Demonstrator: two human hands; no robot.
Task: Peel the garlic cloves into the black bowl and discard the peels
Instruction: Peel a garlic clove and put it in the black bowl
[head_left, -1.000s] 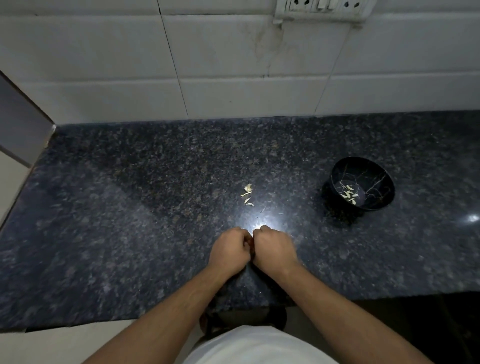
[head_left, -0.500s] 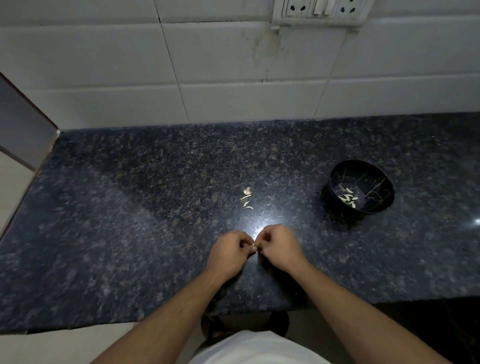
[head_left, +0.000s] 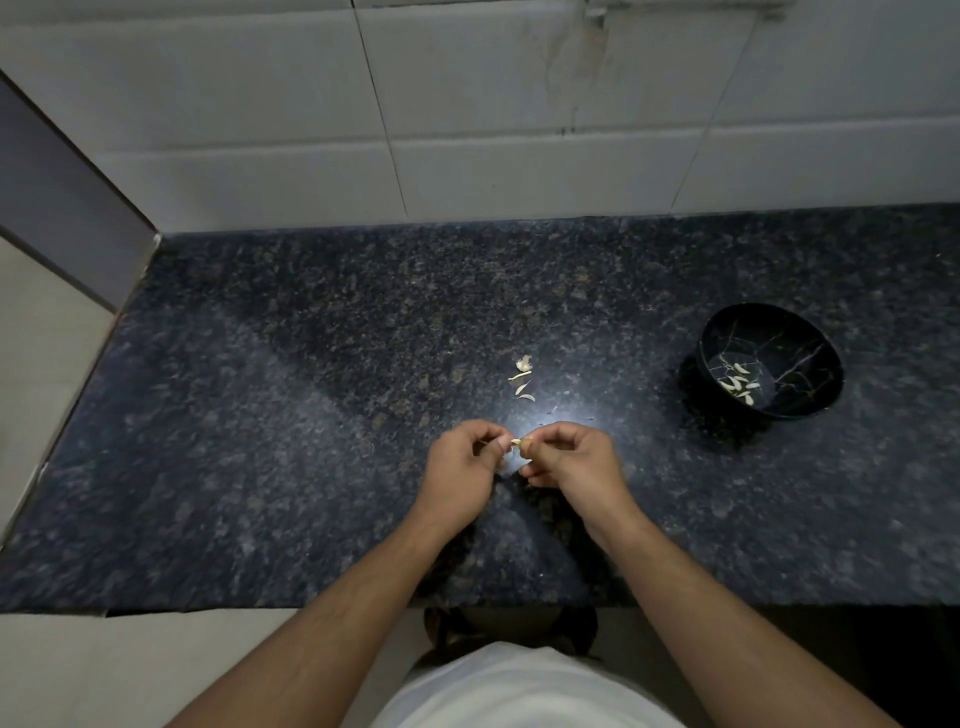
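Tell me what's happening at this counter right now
A person is peeling garlic over a dark granite counter. The left hand and right hand pinch one small garlic clove between their fingertips. A few peel scraps lie just beyond the hands, and the black bowl on the right holds several peeled cloves.

The bench (head_left: 311, 415) is dark stone, blue-black speckled with grey and brownish flecks, with a pale sheen near its front-middle. The black bowl (head_left: 769, 358) shows thin gold-and-white veining inside, marble-like, and holds pale cream cloves (head_left: 738, 383). Cream-yellow peels (head_left: 522, 375) lie mid-bench. The wall tiles (head_left: 519, 104) are off-white with grey grout and a faint, possibly brownish stain. The shirt (head_left: 524, 691) is white.
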